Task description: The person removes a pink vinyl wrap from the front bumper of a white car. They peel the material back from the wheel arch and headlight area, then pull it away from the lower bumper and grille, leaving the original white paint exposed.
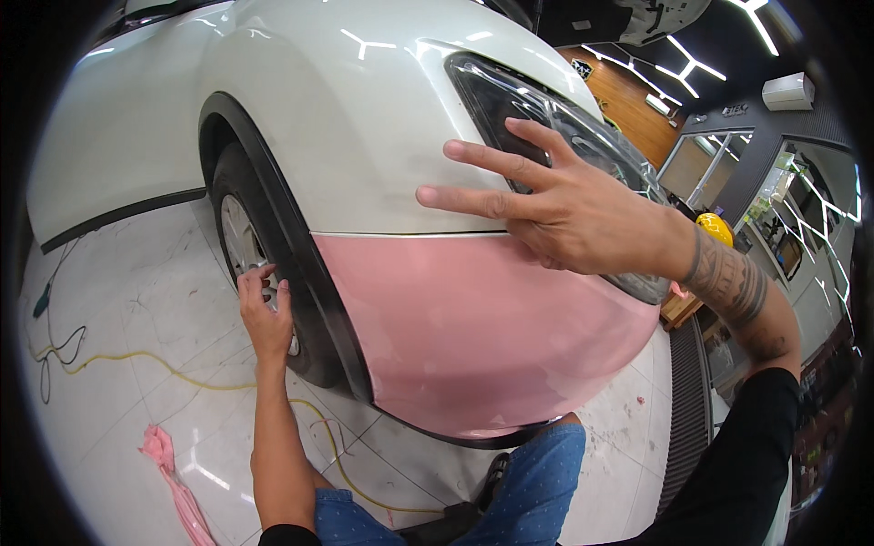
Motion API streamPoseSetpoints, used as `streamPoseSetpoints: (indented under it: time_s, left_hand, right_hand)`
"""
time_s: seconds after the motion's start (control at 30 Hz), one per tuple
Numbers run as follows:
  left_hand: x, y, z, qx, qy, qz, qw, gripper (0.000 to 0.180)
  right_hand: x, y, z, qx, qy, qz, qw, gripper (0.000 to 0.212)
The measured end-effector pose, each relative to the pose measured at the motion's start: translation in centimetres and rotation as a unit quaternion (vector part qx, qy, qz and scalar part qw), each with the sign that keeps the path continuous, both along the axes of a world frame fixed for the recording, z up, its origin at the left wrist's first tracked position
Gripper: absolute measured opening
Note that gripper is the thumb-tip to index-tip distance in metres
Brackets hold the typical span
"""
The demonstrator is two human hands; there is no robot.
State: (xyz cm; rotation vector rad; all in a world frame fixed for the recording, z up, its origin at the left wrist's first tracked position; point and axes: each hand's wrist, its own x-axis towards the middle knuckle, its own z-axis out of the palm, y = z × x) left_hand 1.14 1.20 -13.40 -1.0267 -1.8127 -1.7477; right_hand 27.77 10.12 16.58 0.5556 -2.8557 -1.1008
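Observation:
A white car's front corner fills the view, its bumper (492, 328) covered in smooth pink film below a straight seam under the white fender (364, 146). My right hand (546, 196) is raised in front of the headlight (492, 86) and the seam, fingers spread, holding nothing. It hides part of the headlight and the pink film's upper edge; whether it touches the car I cannot tell. Lower left, my left hand (266, 309) is in front of the front wheel (238, 232), fingers curved and apart, with nothing visible in them.
Black trim (273, 182) borders the wheel arch. A yellow cord (173, 369) runs across the tiled floor under my left arm. Crumpled pink film (168, 464) lies at lower left, near a dark cable (68, 341). A yellow helmet-like object (716, 227) is at right.

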Motion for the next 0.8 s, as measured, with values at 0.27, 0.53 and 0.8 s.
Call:
streamPoseSetpoints:
  time_s: [0.27, 0.53, 0.8]
  left_hand:
    - [-0.1, -0.4, 0.4, 0.009, -0.005, -0.003, 1.000, 0.024]
    - [-0.5, -1.2, 0.6, 0.020, -0.014, -0.002, 1.000, 0.024]
    - [-1.2, -2.1, 0.6, 0.013, -0.053, -0.005, 0.999, 0.025]
  right_hand:
    - [0.2, 0.1, 0.0, 0.003, 0.023, -0.017, 1.000, 0.010]
    - [0.9, 0.0, -0.6, -0.027, 0.053, -0.048, 0.997, 0.026]
    - [2.8, -0.2, -0.2, -0.109, 0.089, -0.084, 0.986, 0.012]
